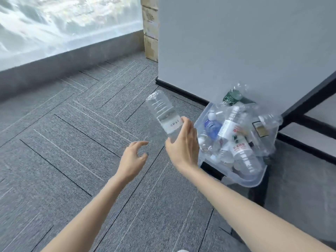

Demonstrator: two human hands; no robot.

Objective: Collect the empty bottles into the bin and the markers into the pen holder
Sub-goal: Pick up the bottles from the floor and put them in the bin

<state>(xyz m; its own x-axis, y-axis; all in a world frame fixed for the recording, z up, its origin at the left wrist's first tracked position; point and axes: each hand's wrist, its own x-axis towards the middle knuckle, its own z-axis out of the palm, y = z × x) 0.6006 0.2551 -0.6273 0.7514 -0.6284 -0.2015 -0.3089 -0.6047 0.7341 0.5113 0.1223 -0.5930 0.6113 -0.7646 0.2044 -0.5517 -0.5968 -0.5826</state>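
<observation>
Holding a clear bottle [163, 115] by its low end, the right hand [183, 142] is just left of the full bin [254, 181]. The left hand [133, 157] hangs loose and holds nothing. It would be best to move over the bin first, then let go.

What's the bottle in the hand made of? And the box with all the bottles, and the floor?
The clear bottle in the right hand looks like thin transparent plastic: the floor shows through its ridged wall. The bin seems to be frosted, see-through plastic with a smooth rim. The floor looks like grey carpet tiles, matte and speckled.
</observation>
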